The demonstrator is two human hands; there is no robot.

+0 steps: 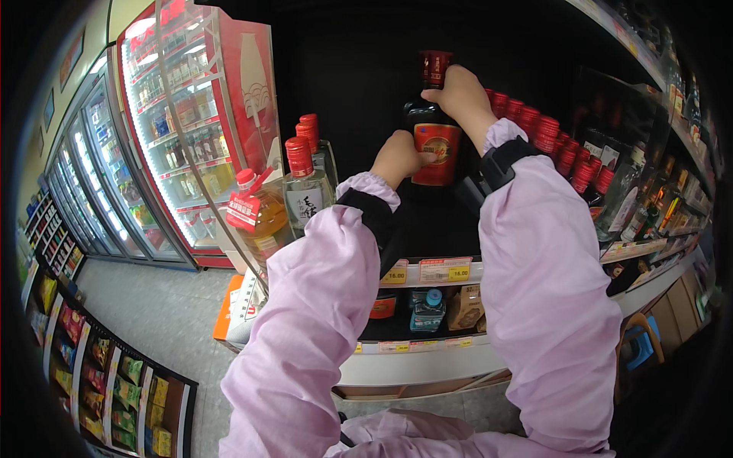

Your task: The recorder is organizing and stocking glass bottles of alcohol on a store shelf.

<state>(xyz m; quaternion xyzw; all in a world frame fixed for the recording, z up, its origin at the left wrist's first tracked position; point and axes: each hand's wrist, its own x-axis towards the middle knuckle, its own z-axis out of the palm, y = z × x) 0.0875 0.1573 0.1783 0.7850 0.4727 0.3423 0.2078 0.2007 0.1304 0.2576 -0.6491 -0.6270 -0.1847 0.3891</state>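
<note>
A dark liquor bottle with a red cap and a red-and-gold label (pixel 436 154) is upright over the black shelf in front of me. My right hand (pixel 458 94) grips its neck just below the cap. At the label's left edge is my left hand (pixel 401 157), fingers curled with the thumb against the bottle; its far fingers are hidden. Clear bottles with red caps (pixel 306 192) stand to the left, beside a jug of amber liquid (pixel 257 217). Behind my right wrist runs a row of red-capped bottles (pixel 544 134).
Price tags line the shelf edge (pixel 426 272). On the lower shelf stands a blue-capped bottle (pixel 428 312). Bottles fill the curved shelves on the right (pixel 658 200). Lit drink coolers (pixel 183 126) and a snack rack (pixel 109 378) are at the left, with a tiled floor (pixel 149 303) between.
</note>
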